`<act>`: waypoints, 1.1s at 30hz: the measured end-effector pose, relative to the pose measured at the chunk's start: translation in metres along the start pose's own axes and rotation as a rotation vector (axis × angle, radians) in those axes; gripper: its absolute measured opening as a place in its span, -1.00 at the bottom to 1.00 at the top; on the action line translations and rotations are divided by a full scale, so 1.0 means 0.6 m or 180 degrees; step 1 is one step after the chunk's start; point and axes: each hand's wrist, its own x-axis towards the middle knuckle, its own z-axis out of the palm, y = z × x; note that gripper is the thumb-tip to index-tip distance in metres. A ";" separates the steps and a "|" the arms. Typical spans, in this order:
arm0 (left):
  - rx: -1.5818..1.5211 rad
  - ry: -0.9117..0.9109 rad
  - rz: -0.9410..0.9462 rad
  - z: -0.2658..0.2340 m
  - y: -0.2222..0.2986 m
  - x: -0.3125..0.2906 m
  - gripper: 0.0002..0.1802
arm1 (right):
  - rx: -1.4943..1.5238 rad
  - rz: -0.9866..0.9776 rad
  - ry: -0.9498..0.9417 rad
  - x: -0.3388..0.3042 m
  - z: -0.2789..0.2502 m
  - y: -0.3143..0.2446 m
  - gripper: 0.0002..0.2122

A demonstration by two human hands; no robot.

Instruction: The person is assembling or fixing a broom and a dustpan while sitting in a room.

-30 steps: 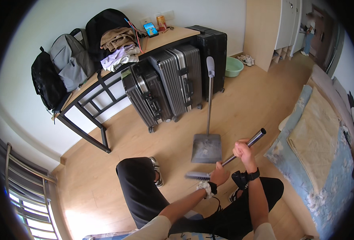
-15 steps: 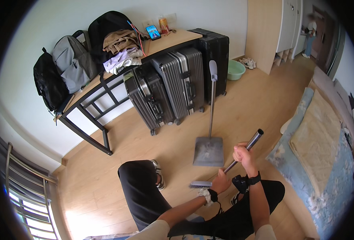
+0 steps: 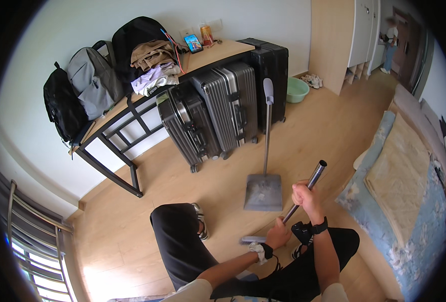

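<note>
Both my hands grip a metal broom handle (image 3: 314,175) that slants up to the right. My right hand (image 3: 305,195) holds it high, my left hand (image 3: 277,235) lower down near the floor. The broom's head (image 3: 252,240) lies on the wooden floor by my left hand. Just beyond stands a grey dustpan (image 3: 263,191) with its long upright handle (image 3: 267,126) free. My black-trousered legs fill the lower part of the view.
Three suitcases (image 3: 223,113) stand against a black-framed desk (image 3: 132,108) holding backpacks, clothes and a phone. A green basin (image 3: 297,89) sits by a wooden wardrobe (image 3: 333,40). A bed (image 3: 409,181) lies to the right. Another person stands in the far doorway (image 3: 390,43).
My view has shifted slightly; both hands stay on the broom handle, with the broom's head drawn a little nearer to the dustpan.
</note>
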 end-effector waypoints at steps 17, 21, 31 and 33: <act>0.0357 0.0725 0.0371 0.007 -0.031 0.020 -0.47 | 0.0029 -0.0179 -0.0137 0.000 -0.003 0.004 -0.64; 0.0335 0.0948 0.0574 -0.006 -0.025 0.058 -0.49 | -0.0243 -0.0332 -0.0149 -0.012 -0.004 0.003 -0.64; 0.0239 0.0535 0.0158 -0.023 -0.014 -0.029 -0.47 | 0.0009 0.0094 -0.0708 -0.012 0.000 -0.003 -0.64; 0.0219 0.0501 0.0206 -0.017 -0.017 -0.017 -0.47 | 0.0457 0.0078 -0.0133 0.004 -0.023 0.027 -0.64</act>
